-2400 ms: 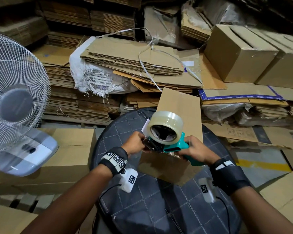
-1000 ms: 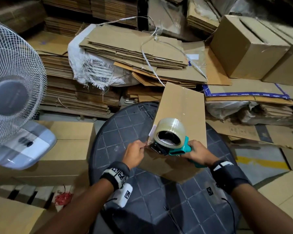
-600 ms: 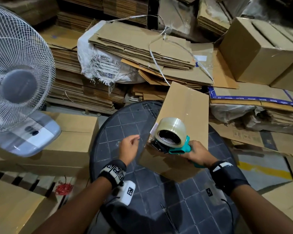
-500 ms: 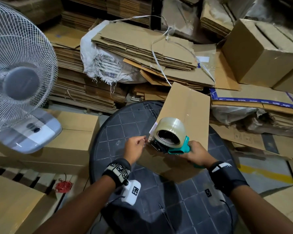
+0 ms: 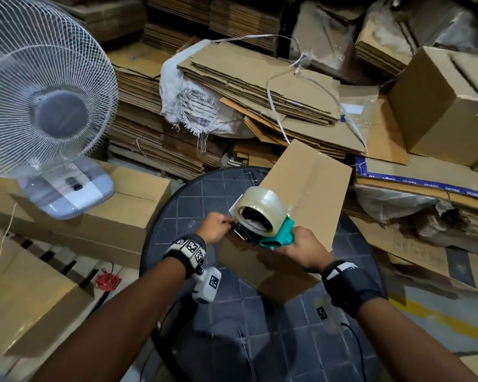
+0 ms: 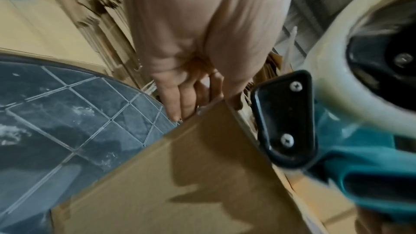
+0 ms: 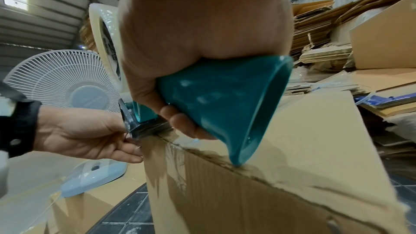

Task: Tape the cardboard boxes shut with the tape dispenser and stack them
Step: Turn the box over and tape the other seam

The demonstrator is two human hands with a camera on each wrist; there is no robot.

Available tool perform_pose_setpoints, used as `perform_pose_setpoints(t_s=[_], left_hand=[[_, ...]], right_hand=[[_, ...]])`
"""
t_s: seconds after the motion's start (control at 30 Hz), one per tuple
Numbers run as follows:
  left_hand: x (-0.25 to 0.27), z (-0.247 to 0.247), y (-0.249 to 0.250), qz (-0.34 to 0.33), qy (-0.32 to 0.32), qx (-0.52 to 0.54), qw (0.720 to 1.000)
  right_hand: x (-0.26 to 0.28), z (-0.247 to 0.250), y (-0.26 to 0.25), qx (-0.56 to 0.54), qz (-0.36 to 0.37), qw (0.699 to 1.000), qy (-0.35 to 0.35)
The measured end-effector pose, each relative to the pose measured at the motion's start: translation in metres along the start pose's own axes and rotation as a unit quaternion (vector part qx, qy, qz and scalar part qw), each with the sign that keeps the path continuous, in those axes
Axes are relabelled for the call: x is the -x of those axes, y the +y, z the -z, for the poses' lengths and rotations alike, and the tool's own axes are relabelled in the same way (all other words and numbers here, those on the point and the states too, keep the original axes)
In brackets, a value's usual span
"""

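Left hand (image 5: 214, 226) back at tape dispenser (image 5: 262, 221) mouth, grip pinching tape end; right hand (image 5: 304, 248) grip wraps handle. Cardboard box (image 5: 304, 186) seam taping restarts.

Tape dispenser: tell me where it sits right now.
In the head view the tape dispenser is centre frame, held by the right hand against the near edge of the cardboard box on the round table, left hand beside it.

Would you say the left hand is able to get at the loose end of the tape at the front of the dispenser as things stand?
Probably yes. The left hand is already at the front of the tape dispenser, its fingertips beside the blade end, above the near edge of the cardboard box. Nothing lies between them, though the tape end itself is too faint to make out.
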State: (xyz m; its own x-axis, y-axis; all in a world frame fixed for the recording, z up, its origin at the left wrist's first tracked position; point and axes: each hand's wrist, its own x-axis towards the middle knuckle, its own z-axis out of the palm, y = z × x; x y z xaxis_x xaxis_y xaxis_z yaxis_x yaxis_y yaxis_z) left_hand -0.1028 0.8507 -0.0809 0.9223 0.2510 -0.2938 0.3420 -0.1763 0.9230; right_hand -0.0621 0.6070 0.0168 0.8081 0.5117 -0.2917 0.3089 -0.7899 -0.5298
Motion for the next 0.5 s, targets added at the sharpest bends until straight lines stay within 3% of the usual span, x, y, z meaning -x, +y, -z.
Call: perform_pose_setpoints(t_s=[0.23, 0.5], left_hand=[[0.012, -0.006, 0.011, 0.072, 0.054, 0.091, 0.992], [0.010, -0.026, 0.006, 0.049, 0.156, 0.116, 0.980]], right_hand=[[0.002, 0.006, 0.001, 0.021, 0.044, 0.999, -0.019], [0.043, 0.025, 0.059, 0.001, 0.012, 1.000, -0.011]])
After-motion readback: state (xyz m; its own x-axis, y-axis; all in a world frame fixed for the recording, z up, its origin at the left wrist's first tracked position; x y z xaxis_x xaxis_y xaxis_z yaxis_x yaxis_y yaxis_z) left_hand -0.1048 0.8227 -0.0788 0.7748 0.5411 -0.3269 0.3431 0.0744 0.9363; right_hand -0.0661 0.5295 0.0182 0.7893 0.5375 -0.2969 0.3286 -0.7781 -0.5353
